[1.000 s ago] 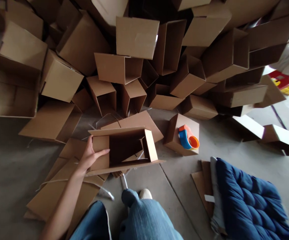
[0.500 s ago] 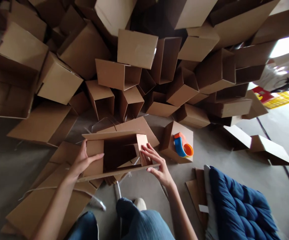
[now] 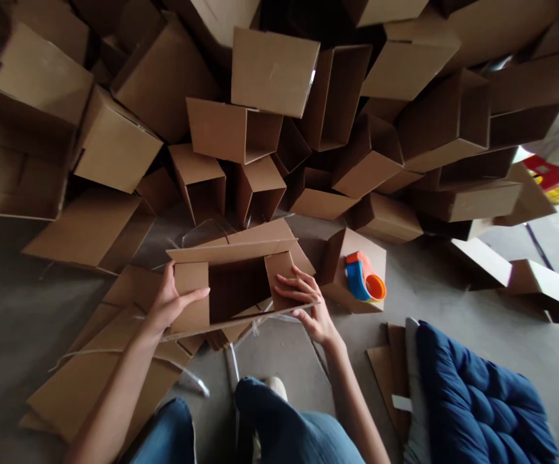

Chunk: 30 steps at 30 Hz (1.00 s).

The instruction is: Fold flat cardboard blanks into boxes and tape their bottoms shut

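Note:
A small open cardboard box [image 3: 234, 254] stands on the floor in front of me, its flaps up. My left hand [image 3: 170, 301] grips its left flap, thumb inside and fingers outside. On the right flap rests my right hand [image 3: 308, 303], fingers curled over the flap's edge and pressing it inward. An orange and blue tape dispenser [image 3: 364, 278] lies on another small box [image 3: 342, 254] just right of my right hand.
A tall heap of empty cardboard boxes [image 3: 270, 71] fills the back. Flattened cardboard sheets [image 3: 86, 380] lie at the lower left. A blue quilted cushion [image 3: 477, 393] sits at the lower right. My jeans-clad knees [image 3: 279, 425] are at the bottom. Grey concrete floor [image 3: 453, 290] lies around.
My right hand came into view and took hold of the box's right flap, folding it inward. My left hand stayed on the left flap.

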Each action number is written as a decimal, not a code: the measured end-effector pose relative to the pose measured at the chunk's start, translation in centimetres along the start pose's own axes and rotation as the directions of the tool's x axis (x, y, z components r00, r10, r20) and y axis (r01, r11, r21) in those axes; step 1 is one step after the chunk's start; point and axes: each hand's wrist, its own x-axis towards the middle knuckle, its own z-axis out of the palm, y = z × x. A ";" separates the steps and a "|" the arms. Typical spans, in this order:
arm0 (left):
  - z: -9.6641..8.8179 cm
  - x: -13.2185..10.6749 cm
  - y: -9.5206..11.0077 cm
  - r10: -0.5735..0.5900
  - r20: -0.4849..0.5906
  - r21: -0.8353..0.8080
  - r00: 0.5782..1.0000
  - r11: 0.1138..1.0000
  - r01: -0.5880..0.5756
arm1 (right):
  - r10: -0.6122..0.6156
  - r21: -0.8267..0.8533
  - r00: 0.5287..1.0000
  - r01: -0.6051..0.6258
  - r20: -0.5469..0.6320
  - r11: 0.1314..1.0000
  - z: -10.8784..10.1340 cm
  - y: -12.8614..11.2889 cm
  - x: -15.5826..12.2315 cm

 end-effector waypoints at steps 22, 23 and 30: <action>0.0 -0.3 0.6 0.101 0.050 0.023 0.994 0.994 -0.103 | 0.261 0.256 0.951 -0.215 -0.164 0.943 1.2 -2.2 0.5; -0.1 -0.2 0.4 0.107 0.050 0.029 0.993 0.994 -0.108 | 0.282 0.275 0.945 -0.230 -0.165 0.934 1.3 -2.3 0.5; -0.1 0.8 -2.0 0.156 0.040 -0.010 0.987 0.988 -0.155 | 0.460 0.474 0.791 -0.250 -0.404 0.845 4.2 -2.4 1.0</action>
